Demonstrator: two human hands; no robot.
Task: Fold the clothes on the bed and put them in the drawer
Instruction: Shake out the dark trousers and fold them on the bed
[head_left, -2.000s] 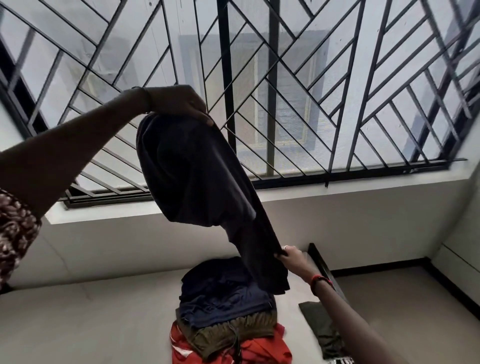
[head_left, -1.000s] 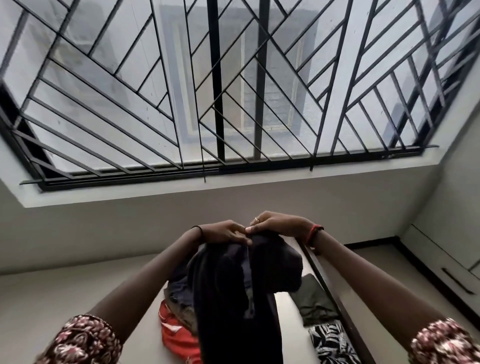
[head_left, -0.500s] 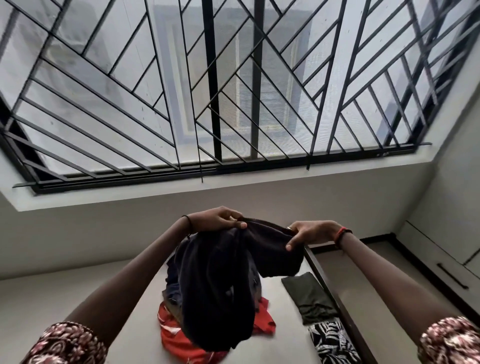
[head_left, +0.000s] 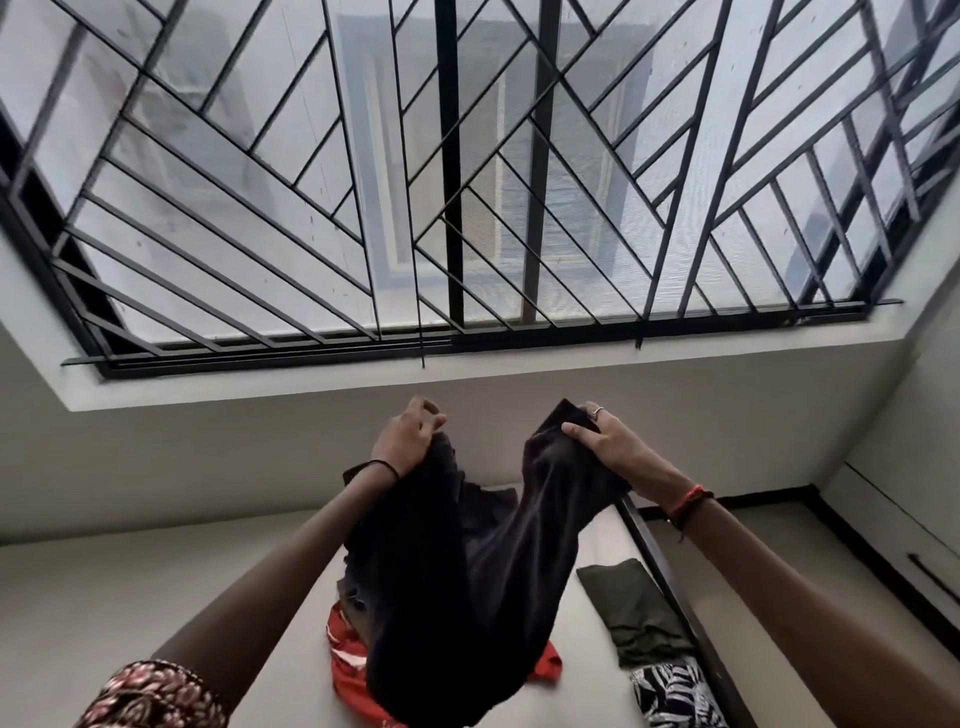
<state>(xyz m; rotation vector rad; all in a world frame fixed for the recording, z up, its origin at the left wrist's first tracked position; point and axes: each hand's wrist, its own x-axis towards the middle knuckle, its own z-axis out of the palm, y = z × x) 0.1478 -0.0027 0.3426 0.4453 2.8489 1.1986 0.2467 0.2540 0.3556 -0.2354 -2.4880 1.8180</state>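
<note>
Head-camera view of a pale bed (head_left: 587, 654) under a window with a black diagonal grille (head_left: 467, 182). At left, the left hand (head_left: 408, 441) clenches 1 top corner of a dark garment (head_left: 467, 571), fingers curled round the cloth. The garment hangs in the air between the 2 hands, sagging in the middle and hiding most of a heap of unfolded clothes, where a red garment (head_left: 348, 670) shows. The right hand (head_left: 608, 441) grasps the other top corner. Held apart like this, the cloth can probably be straightened before folding. Further right, a folded olive garment (head_left: 631, 608) and a leaf-print cloth (head_left: 670, 696) lie beside the dark bed frame (head_left: 670, 587), seemingly finished pieces. A handle (head_left: 935, 577) at far right may belong to the drawer.
</note>
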